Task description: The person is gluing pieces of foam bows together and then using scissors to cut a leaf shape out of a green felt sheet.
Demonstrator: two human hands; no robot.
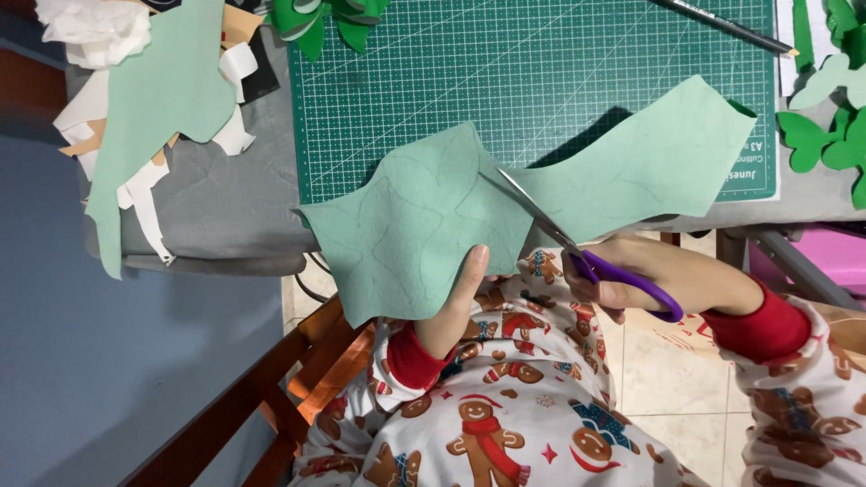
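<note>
The table [216, 207] fills the top of my view, its near edge running just above my lap, with bare floor beyond it on the left. On it lies the green cutting mat [541, 90], mostly bare across its middle. A heap of scraps [144, 108] covers the table's left end and hangs over the edge; green cut-outs [830, 126] crowd the right end, and a pencil [722, 25] lies at the mat's far corner. I hold the pale green sheet [433, 225] up over the mat's near edge, faint outlines drawn on it. My left hand [456, 302] pinches its lower edge, thumb on the front. My right hand [649, 275] is closed through the purple handles of the scissors [577, 257], whose blades are partly open and biting into the sheet's middle.
</note>
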